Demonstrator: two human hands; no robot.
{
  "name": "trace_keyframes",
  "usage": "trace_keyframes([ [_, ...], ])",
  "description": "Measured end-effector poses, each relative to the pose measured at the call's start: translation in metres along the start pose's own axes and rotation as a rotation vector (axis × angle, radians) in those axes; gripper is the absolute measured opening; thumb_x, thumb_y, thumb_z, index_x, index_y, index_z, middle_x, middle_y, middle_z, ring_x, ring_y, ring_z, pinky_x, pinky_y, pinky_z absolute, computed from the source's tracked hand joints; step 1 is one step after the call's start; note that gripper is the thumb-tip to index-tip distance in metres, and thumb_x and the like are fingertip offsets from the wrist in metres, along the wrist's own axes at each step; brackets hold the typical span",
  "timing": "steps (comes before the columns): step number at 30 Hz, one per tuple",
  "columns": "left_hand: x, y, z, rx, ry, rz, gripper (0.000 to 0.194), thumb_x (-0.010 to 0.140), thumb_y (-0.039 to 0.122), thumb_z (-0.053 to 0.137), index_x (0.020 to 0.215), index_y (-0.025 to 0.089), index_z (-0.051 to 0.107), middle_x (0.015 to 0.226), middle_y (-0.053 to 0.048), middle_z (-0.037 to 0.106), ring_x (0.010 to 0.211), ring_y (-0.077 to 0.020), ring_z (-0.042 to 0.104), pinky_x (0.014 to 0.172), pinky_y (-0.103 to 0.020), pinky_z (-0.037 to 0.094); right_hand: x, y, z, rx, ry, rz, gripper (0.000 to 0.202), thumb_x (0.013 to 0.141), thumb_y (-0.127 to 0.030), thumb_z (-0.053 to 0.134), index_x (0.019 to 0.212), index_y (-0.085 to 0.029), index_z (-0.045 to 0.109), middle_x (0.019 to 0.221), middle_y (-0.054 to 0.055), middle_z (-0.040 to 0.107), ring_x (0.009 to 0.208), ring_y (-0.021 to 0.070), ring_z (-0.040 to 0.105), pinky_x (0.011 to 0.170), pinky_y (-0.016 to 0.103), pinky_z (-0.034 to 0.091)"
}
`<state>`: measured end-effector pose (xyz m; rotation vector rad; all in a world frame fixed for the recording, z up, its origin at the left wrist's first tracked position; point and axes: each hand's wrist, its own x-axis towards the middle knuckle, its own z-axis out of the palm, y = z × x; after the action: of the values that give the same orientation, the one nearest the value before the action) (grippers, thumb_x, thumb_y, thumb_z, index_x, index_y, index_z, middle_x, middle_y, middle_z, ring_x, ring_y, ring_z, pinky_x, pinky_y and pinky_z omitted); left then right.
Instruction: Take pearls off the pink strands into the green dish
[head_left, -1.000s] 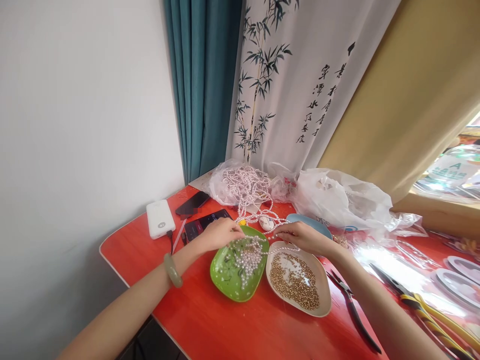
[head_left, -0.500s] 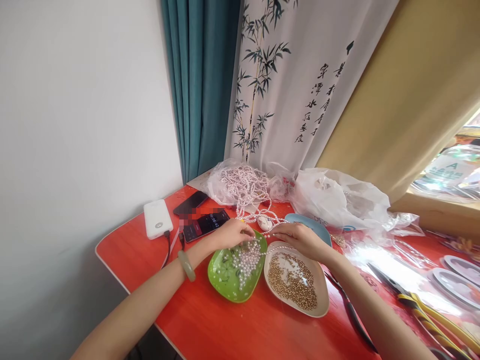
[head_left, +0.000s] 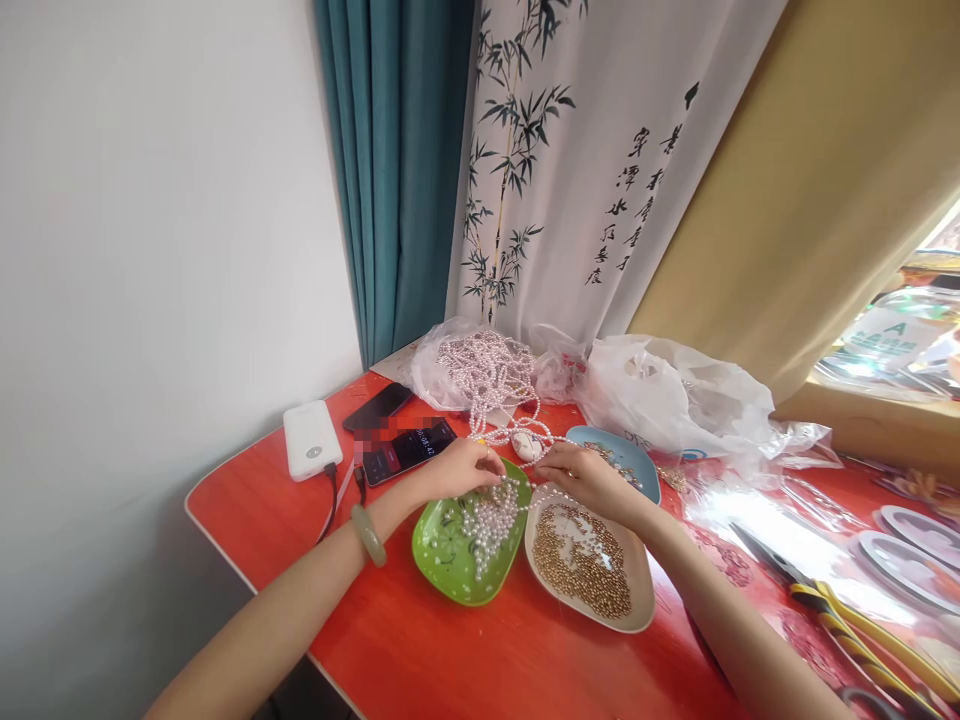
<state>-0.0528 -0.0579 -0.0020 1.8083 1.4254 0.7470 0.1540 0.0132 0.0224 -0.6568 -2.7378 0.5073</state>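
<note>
My left hand (head_left: 465, 467), a pale bangle on its wrist, is over the far rim of a green plate (head_left: 435, 560). Its fingertips are pinched together above white pearl beads (head_left: 489, 522); whatever lies between them is too small to make out. Over the back of a cream plate (head_left: 643, 590) holding small gold beads (head_left: 592, 582), the fingers of my right hand (head_left: 589, 480) are closed on a thin pearl strand (head_left: 541, 494). That strand runs between the two plates. Behind my right hand sits a blue plate (head_left: 651, 478) with some beads in it.
At the back, a clear bag holds a heap of pink-white pearl strands (head_left: 487, 368), beside a white plastic bag (head_left: 675, 385). Left are a white power bank (head_left: 313, 440) and two phones, one being a lit phone (head_left: 409, 452). Yellow-black handled pliers (head_left: 847, 625) lie at right.
My right hand has shifted and turned slightly, so more beads show in the blue plate. My left hand stays over the green plate. The view has moved a little.
</note>
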Motion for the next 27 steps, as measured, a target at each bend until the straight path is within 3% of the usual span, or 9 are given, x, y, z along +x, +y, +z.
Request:
trace_keyframes([
  [10,0.002,-0.009,0.003,-0.066,0.015,-0.020,0.018,0.068,0.023,0.053,0.077,0.011,0.062,0.067,-0.005,0.063,0.058,-0.0135,0.057,0.053,-0.022,0.042,-0.005,0.017,-0.002,-0.096,0.009,-0.014,0.033,0.088,-0.027,0.034,0.072,-0.016,0.061,0.075,0.006,0.058,0.072,0.0151,0.051,0.068,0.028,0.040],
  [15,0.002,-0.016,0.003,-0.092,0.000,-0.057,0.021,0.067,0.023,0.053,0.081,0.011,0.063,0.072,-0.005,0.064,0.060,-0.0133,0.058,0.054,-0.021,0.043,-0.007,0.025,-0.001,-0.096,0.049,0.005,0.032,0.087,-0.029,0.035,0.077,-0.017,0.063,0.076,0.007,0.059,0.072,0.0155,0.050,0.067,0.029,0.040],
  [24,0.000,-0.009,-0.003,-0.034,0.006,-0.046,0.034,0.069,0.024,0.054,0.102,0.014,0.062,0.086,-0.006,0.067,0.061,-0.0135,0.059,0.056,-0.023,0.044,-0.006,0.010,-0.016,-0.044,0.171,0.027,0.030,0.086,-0.032,0.038,0.084,-0.016,0.064,0.078,0.007,0.059,0.075,0.0163,0.052,0.070,0.029,0.040],
  [27,0.001,-0.005,-0.005,-0.101,0.088,-0.041,0.036,0.072,0.027,0.052,0.106,0.016,0.060,0.096,-0.006,0.065,0.056,-0.0113,0.056,0.052,-0.022,0.043,-0.004,-0.003,-0.013,-0.061,0.164,-0.031,0.029,0.087,-0.031,0.038,0.086,-0.017,0.064,0.079,0.007,0.059,0.076,0.0162,0.052,0.069,0.029,0.041],
])
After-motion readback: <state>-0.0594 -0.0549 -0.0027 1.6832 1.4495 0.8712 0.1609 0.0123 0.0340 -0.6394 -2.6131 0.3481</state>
